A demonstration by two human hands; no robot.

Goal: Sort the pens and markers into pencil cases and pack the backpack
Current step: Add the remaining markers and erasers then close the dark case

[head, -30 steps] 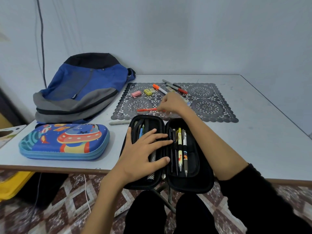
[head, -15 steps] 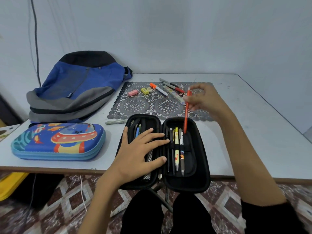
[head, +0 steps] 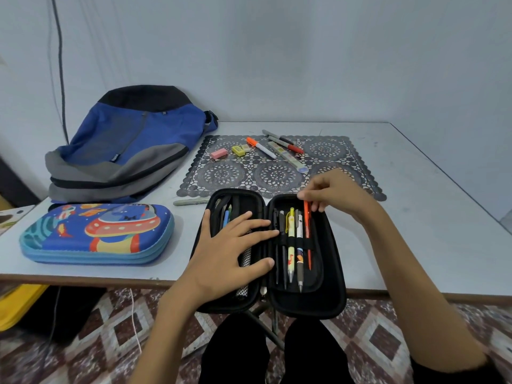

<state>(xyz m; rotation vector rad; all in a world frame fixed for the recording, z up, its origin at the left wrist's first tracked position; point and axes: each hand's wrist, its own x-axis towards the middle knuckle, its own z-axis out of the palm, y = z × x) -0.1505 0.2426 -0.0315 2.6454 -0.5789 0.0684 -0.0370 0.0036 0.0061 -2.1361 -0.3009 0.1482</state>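
Observation:
An open black pencil case (head: 331, 289) overhangs the table's front edge. My left hand (head: 231, 250) lies flat with spread fingers on its left half. My right hand (head: 333, 194) pinches the top end of an orange pen (head: 307, 234), which sits under the elastic band in the right half beside several other pens. On the lace mat (head: 329, 151) lie an orange-capped marker (head: 260, 146), a red-capped marker (head: 285, 144), a grey marker (head: 275, 136) and a pale tube (head: 286, 157). A blue backpack (head: 130, 142) lies at the back left.
A closed blue cartoon pencil case (head: 97, 234) lies at the front left. One grey marker (head: 191, 201) rests on the table beside the mat's near corner. A pink eraser (head: 219, 153) and a yellow sharpener (head: 240, 149) sit on the mat. A yellow bin (head: 16, 303) stands on the floor at left.
My right hand lifted the orange pen off the mat, brought it over the black case and slid it under the elastic band. My left hand stayed flat on the case.

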